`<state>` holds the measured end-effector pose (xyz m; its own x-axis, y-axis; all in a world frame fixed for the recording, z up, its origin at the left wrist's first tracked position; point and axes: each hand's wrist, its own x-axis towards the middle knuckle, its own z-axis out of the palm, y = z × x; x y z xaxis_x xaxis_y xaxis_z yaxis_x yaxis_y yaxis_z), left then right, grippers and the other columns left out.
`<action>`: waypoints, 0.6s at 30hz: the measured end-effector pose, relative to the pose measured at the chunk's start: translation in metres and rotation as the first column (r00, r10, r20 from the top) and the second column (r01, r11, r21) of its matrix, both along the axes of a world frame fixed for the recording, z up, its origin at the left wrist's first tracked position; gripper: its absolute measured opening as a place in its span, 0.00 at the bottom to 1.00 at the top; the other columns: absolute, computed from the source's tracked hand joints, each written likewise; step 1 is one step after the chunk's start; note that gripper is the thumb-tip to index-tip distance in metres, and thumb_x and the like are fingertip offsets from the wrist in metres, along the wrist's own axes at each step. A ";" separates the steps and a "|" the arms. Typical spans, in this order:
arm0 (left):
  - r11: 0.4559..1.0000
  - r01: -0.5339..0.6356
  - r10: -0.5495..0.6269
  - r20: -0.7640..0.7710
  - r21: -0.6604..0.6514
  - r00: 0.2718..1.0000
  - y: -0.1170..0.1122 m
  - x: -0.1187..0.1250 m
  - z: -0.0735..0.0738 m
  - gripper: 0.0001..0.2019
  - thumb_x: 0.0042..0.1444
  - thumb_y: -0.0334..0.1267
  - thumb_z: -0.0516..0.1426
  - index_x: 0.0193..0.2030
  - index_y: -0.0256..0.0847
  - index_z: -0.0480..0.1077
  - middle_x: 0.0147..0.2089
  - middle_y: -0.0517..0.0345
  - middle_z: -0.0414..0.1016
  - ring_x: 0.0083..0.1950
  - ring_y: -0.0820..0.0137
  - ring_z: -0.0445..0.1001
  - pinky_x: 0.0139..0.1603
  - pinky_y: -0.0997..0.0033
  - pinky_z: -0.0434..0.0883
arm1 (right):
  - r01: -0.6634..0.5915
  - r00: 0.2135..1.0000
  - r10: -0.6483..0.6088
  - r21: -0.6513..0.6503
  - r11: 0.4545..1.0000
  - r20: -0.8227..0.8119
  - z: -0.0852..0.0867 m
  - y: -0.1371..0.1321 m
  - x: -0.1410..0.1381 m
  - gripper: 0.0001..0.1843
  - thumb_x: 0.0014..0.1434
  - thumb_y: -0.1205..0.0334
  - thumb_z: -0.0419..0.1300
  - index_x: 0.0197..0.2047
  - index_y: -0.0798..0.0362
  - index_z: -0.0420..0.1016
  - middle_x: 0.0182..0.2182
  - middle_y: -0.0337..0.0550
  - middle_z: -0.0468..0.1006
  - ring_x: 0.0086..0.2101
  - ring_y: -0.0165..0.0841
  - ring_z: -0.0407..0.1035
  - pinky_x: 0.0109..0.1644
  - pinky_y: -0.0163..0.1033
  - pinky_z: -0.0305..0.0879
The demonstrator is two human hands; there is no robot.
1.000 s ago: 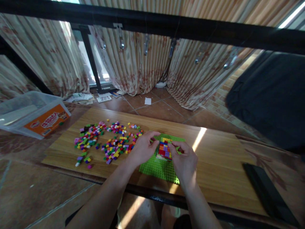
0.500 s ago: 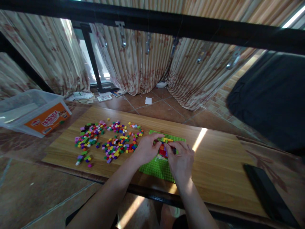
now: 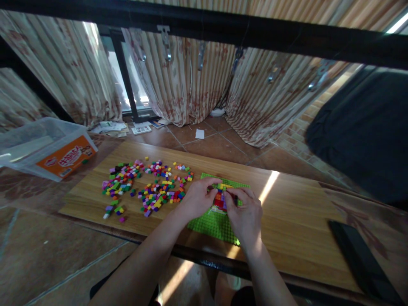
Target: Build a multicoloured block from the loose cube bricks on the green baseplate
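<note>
A green studded baseplate lies on the wooden board, with a small build of colourful building bricks on it: red, orange and purple, with yellow ones at the far side. My left hand is curled at the build's left side, thumb and forefinger closed against the bricks near the yellow ones. From the right, my right hand pinches at the same bricks, thumb and fingertips close together. The fingers partly cover the build, so exactly which brick each one grips is hidden.
Loose building bricks lie in several heaps left of the baseplate. A clear plastic tub with an orange label stands at the far left. On the right lies a dark flat phone-like object. The wooden board carries the bricks and baseplate.
The whole view has shifted slightly. Both hands stay at the build; my right fingertips have moved very slightly against the bricks.
</note>
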<state>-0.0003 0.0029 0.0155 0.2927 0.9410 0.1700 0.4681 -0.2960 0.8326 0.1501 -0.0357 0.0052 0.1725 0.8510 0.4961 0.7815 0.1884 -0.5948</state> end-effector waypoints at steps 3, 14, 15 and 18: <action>1.000 0.004 -0.004 0.003 0.017 1.000 0.000 0.000 -0.001 0.17 0.57 0.29 0.53 0.52 0.41 0.74 0.50 0.54 0.79 0.48 0.67 0.77 0.55 0.64 0.72 | -0.033 0.997 0.033 0.005 0.999 -0.067 0.001 0.000 0.002 0.10 0.59 0.56 0.59 0.34 0.50 0.80 0.33 0.44 0.78 0.36 0.37 0.71 0.44 0.43 0.66; 1.000 0.011 -0.011 -0.002 -0.004 1.000 0.001 0.000 -0.001 0.17 0.57 0.29 0.53 0.52 0.40 0.74 0.49 0.52 0.79 0.45 0.67 0.77 0.51 0.65 0.73 | 0.023 0.905 -0.036 -0.036 0.999 -0.423 -0.014 0.015 0.006 0.14 0.56 0.52 0.61 0.39 0.53 0.80 0.38 0.47 0.80 0.39 0.38 0.73 0.46 0.46 0.69; 1.000 0.012 -0.012 0.000 -0.003 1.000 0.001 0.000 -0.001 0.17 0.57 0.29 0.53 0.52 0.40 0.74 0.49 0.53 0.79 0.45 0.67 0.77 0.52 0.65 0.73 | 0.020 0.897 -0.034 -0.036 0.999 -0.440 -0.016 0.016 0.005 0.15 0.55 0.52 0.62 0.39 0.53 0.81 0.38 0.47 0.80 0.40 0.38 0.73 0.46 0.46 0.69; 1.000 0.013 -0.013 0.004 0.008 1.000 0.001 0.000 -0.001 0.17 0.57 0.29 0.53 0.52 0.41 0.74 0.50 0.53 0.79 0.47 0.67 0.77 0.53 0.64 0.73 | -0.005 0.889 -0.019 -0.051 0.999 -0.458 -0.021 0.019 0.004 0.17 0.55 0.50 0.62 0.40 0.54 0.81 0.38 0.48 0.80 0.40 0.38 0.73 0.46 0.46 0.69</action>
<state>-0.0002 0.0039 0.0145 0.3043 0.9357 0.1783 0.4609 -0.3085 0.8321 0.1543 -0.0165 -0.0157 0.3766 0.8701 0.3179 0.4206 0.1452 -0.8955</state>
